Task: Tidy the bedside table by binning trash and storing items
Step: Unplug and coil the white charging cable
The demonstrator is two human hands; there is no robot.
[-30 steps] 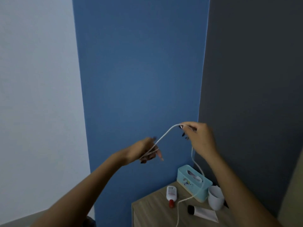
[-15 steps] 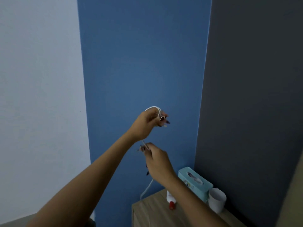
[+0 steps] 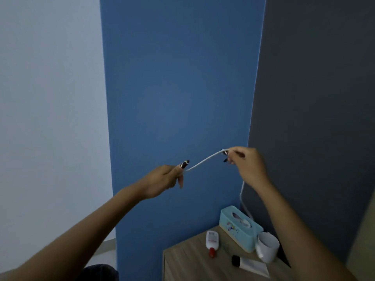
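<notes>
I am holding a white cable [image 3: 205, 160] stretched between both hands, up in front of the blue wall [image 3: 178, 88] and above the bedside table [image 3: 188, 260]. My left hand [image 3: 164, 180] is closing around one end of it, fingers curled into a fist with the thumb pressing on top. My right hand [image 3: 246, 165] is pinching the cable at its highest point between thumb and fingertips. From that pinch the rest of the cable is hanging down behind my right wrist and dropping toward the back of the table, near the teal tissue box [image 3: 239, 228]; I think it is passing just behind the box, though the forearm is hiding where it ends.

On the wooden tabletop, the tissue box is sitting against the dark grey wall [image 3: 314, 98]. A white cup [image 3: 266, 247] is leaning beside its near end. A small white bottle with a red cap [image 3: 212, 241] is lying flat in front of the box, and a white tube with a black cap [image 3: 250, 264] is lying nearer to me.
</notes>
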